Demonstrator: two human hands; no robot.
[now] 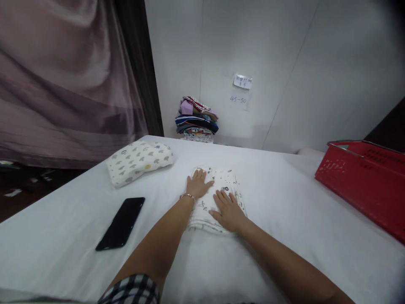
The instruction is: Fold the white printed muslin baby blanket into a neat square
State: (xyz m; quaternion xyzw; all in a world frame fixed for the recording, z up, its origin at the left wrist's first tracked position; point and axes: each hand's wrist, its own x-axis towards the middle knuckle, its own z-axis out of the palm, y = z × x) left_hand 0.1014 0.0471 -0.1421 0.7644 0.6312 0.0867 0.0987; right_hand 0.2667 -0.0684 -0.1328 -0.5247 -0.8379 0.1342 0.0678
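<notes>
A folded white cloth with small dark prints [225, 181] lies on the white table [278, 219] in front of me. Both of my hands rest flat on it. My left hand [198, 184], with a bracelet at the wrist, presses its far left part, fingers stretched out. My right hand [228, 210] lies on the near part, fingers spread and flat. Neither hand grips anything.
A folded white cloth with grey and yellow prints [139, 160] lies at the left. A black phone [122, 223] lies near the left edge. A stack of folded clothes [196, 120] stands at the back wall. A red basket [367, 177] sits at the right.
</notes>
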